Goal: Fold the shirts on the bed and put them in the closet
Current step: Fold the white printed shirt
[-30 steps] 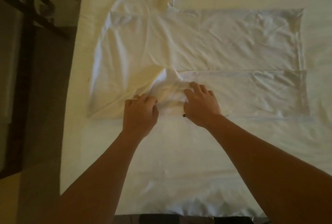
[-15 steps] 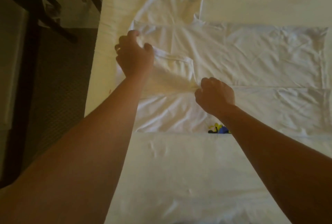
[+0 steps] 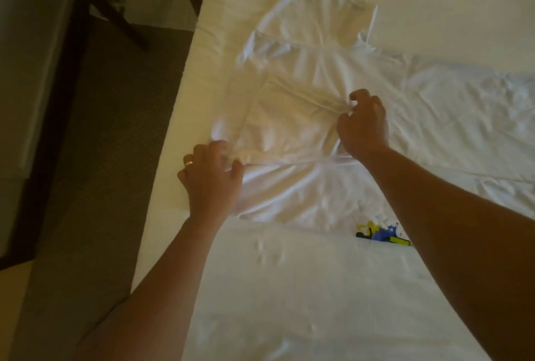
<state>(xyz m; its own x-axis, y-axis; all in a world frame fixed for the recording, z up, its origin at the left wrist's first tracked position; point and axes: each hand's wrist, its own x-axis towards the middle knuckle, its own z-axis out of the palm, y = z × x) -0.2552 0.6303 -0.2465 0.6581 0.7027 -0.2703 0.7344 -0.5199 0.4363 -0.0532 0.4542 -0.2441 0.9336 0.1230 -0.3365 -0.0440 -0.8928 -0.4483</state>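
Observation:
A white shirt (image 3: 434, 106) lies flat on the white bed (image 3: 289, 288), its body stretching to the right and one sleeve (image 3: 324, 13) pointing to the far side. The near sleeve (image 3: 286, 126) is folded over onto the shirt's body as a flat panel. My left hand (image 3: 212, 179) grips the shirt's left edge at that fold, near the side of the bed. At the panel's right corner, my right hand (image 3: 363, 126) pinches the cloth with curled fingers. A blue and yellow print (image 3: 382, 233) peeks from under the shirt's near edge.
The bed's left edge (image 3: 173, 129) drops to a dark carpet (image 3: 95, 158). Dark wooden furniture legs (image 3: 121, 13) stand at the top left, beside a pale surface (image 3: 26, 71) along the left border.
My left hand has come down from the far left of the shirt to its left edge, laying the sleeve flat. My right hand shifted up to the panel's right corner.

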